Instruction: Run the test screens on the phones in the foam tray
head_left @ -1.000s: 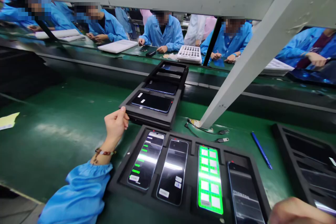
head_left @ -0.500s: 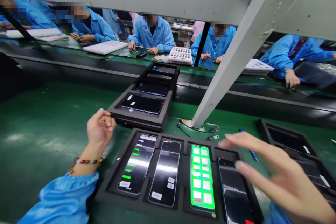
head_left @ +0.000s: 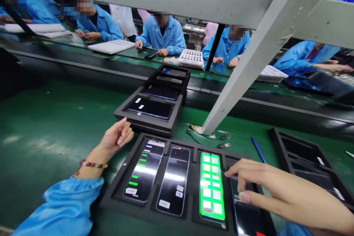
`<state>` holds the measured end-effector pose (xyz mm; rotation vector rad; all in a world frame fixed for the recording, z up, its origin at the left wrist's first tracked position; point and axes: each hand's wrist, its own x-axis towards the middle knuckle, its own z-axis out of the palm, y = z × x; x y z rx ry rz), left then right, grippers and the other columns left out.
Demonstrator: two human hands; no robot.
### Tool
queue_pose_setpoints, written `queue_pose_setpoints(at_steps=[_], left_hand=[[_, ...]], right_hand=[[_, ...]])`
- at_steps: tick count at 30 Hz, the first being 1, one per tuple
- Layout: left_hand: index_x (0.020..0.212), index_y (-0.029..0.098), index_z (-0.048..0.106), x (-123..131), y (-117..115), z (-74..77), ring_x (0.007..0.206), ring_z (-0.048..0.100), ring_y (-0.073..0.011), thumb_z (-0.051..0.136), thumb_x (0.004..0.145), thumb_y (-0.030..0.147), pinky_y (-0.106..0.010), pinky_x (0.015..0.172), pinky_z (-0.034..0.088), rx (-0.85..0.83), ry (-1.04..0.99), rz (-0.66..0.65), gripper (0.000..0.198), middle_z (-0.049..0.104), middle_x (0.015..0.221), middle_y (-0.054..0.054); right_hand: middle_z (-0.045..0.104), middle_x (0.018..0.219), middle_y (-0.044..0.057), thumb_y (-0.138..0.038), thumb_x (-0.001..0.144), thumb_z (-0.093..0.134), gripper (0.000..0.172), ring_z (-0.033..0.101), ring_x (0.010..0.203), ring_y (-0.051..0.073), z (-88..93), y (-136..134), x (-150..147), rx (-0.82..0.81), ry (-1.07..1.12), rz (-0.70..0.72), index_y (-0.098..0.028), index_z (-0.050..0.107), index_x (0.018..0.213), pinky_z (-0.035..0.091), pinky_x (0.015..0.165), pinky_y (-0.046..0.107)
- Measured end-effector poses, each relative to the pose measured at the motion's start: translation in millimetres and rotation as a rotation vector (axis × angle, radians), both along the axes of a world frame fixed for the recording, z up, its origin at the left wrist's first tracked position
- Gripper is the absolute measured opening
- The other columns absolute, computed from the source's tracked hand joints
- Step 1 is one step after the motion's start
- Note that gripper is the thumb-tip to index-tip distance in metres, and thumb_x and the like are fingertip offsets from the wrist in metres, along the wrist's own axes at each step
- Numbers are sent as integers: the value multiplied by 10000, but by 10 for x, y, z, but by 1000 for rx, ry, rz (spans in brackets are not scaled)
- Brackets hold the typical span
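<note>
A black foam tray [head_left: 192, 177] lies before me with phones side by side in its slots. The leftmost phone [head_left: 146, 171] shows green bars on a dark screen. Beside it a dark phone [head_left: 174, 180] carries small white labels. A third phone [head_left: 212, 188] glows bright green with white blocks. Over the rightmost dark phone [head_left: 247, 215] hovers my right hand [head_left: 279, 188], thumb and index finger apart and nothing between them; whether a fingertip touches it I cannot tell. My left hand [head_left: 117, 136], its fingers curled closed with nothing visible in them, is beside the tray's far left corner.
Stacked foam trays [head_left: 146, 121] with more phones stand behind. A blue pen [head_left: 258, 149] and short cables [head_left: 212, 138] lie on the green table. Another phone tray [head_left: 279, 143] is at right. A slanted white post [head_left: 243, 66] rises ahead; co-workers in blue sit across.
My right hand has lowered onto the area of the rightmost phone, its fingers bending down. My left hand has shifted slightly right and down. The phones stay in their slots.
</note>
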<state>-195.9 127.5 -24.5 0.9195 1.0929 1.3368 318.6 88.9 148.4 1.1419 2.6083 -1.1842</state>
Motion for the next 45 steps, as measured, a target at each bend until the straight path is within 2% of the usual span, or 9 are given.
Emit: queue_pose_setpoints(at_steps=[3,7,11,14,21,28,38,42,45], left_hand=[[501,205,573,42,3,9,381,412,-108,808,848,719,-255,441,337,10,33,26,663,351,373,13],[547,190,683,73,20,-12,440,477,-130,852,803,734,-255,449,338,10,60,65,624,451,418,-13],[560,190,707,89,28,-25,431,476,-142,847,793,764,-266,436,326,8,68,69,635,453,405,-17],[564,186,708,103,20,-17,423,475,-142,845,780,793,-267,434,317,10,84,68,659,458,397,-20],[585,184,685,97,22,-36,440,497,-147,815,791,828,-257,417,293,-1,115,71,688,465,413,-6],[606,186,675,107,7,-31,442,481,-129,807,806,821,-254,433,324,-12,134,77,678,486,435,15],[555,203,644,69,-8,33,452,498,-146,874,823,671,-284,461,401,-4,138,176,587,498,434,-20],[525,202,608,-6,143,3,396,384,-104,510,1030,764,-258,463,379,-60,162,174,762,439,385,-9],[415,191,450,-98,375,-101,366,215,-77,141,1057,871,-223,463,292,-116,176,307,985,242,314,-13]], right_hand=[[797,1415,44,-595,1087,673,313,773,1315,304,-143,46,89,38,7,-15,-329,826,1151,680,1098,402],[693,1613,58,-627,1091,653,495,673,1498,343,-457,357,195,211,52,-125,-392,697,1524,570,1278,543],[453,1824,77,-661,1097,613,592,495,1658,394,-709,709,238,420,81,-277,-401,593,1628,410,1364,678],[344,1884,61,-658,1090,620,612,410,1703,419,-768,802,212,440,108,-283,-433,558,1656,479,1312,682],[354,1882,47,-637,1072,657,593,368,1714,440,-717,795,61,349,257,-297,-402,631,1616,753,961,433],[484,1811,6,-617,1046,707,483,498,1639,445,-742,840,154,365,285,-313,-423,731,1488,586,1245,596],[462,1814,26,-634,1077,678,460,560,1592,414,-528,797,97,323,248,-286,-334,809,1400,453,1339,592],[752,1557,3,-566,1152,571,468,680,1488,244,-262,699,128,334,271,-308,-254,772,1436,445,1336,402],[801,1442,-26,-694,1098,535,598,717,1403,224,-248,595,278,195,232,-555,-230,758,1401,472,1241,361]])
